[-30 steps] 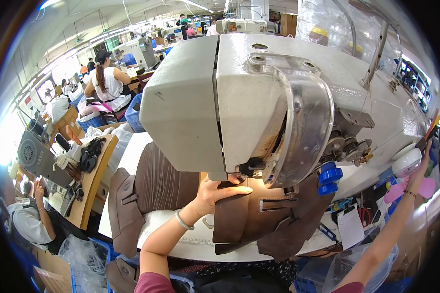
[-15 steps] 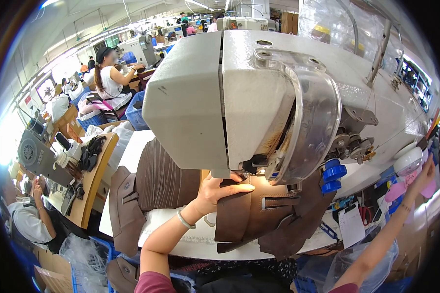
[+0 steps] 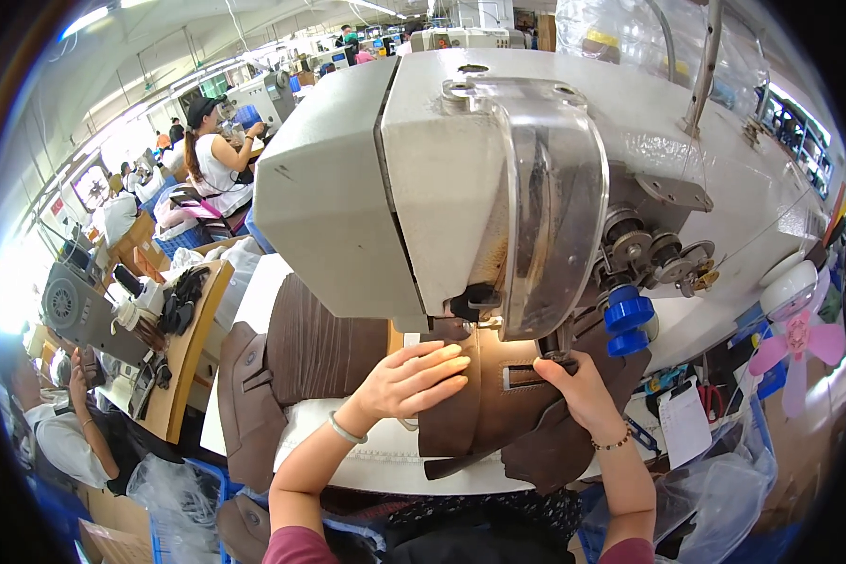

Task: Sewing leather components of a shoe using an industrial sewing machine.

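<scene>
A brown leather panel (image 3: 493,418) is laid in the lower centre of the frame, beneath the head of a pale sewing machine (image 3: 334,207), on a white worktop (image 3: 371,479). The left hand (image 3: 414,381) is set palm-down over the panel's upper left edge, its fingers extended and nothing clasped in its grip. The right hand (image 3: 583,399) is placed at the panel's right, its thumb laid near a stitched slot (image 3: 522,376); whether leather is pinched in that grip cannot be made out (the fingers are hidden under the hand).

By the look of the hands, the step in hand is judged to be the steadying and lining up of the panel at the machine. For the next move, flat leather, even pressure from both sides and fingertips well clear of the needle area would be called for.

The slot is pointed left to right across the frame, while a straight edge on the panel is run from top to bottom. The panel's long axis cannot be settled, since its upper end is covered by the machine. At centre left, a stack of brown pieces (image 3: 315,343) is seen.
</scene>
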`<state>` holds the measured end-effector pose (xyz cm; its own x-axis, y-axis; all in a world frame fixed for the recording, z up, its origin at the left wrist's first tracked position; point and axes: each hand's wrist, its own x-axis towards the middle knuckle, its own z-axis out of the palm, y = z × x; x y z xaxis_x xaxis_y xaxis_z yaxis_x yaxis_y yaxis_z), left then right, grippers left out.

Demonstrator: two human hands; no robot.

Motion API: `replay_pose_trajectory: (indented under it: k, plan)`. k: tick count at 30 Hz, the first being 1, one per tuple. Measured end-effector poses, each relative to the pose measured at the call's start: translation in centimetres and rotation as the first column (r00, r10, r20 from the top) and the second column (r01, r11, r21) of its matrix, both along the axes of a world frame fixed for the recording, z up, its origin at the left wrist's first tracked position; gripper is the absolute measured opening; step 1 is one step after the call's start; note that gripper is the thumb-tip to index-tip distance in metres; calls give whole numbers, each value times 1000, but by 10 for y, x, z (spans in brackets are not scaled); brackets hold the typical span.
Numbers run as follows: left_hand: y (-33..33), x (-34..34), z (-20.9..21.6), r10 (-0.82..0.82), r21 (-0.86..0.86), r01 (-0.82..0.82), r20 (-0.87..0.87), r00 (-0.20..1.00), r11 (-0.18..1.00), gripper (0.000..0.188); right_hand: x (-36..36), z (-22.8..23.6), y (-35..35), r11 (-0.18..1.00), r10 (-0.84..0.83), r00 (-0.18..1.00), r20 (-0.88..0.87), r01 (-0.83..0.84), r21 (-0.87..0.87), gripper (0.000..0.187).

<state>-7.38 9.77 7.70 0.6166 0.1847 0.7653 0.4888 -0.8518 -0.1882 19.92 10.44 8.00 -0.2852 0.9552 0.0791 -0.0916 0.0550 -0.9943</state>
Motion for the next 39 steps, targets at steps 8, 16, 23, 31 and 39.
replay_pose_trajectory:
  k: [8,16,23,31,39]
  plan:
    - [-16,2,17,34,-279,14,169,985,960,31,-17,12,-8,997,-44,990,-130,51,50,14]
    - [-20,5,16,29,-252,3,123,992,968,36,-14,7,-5,997,-20,997,-76,25,71,16]
    - [-15,5,13,49,-144,-52,-24,998,988,35,-16,13,-2,998,-58,988,-146,62,18,11]
    - [-13,12,12,99,53,-98,-9,995,994,31,-14,14,3,999,-38,993,-111,41,18,9]
    - [-14,11,11,76,103,-74,-16,997,992,30,-16,11,-2,997,-68,987,-143,64,-33,10]
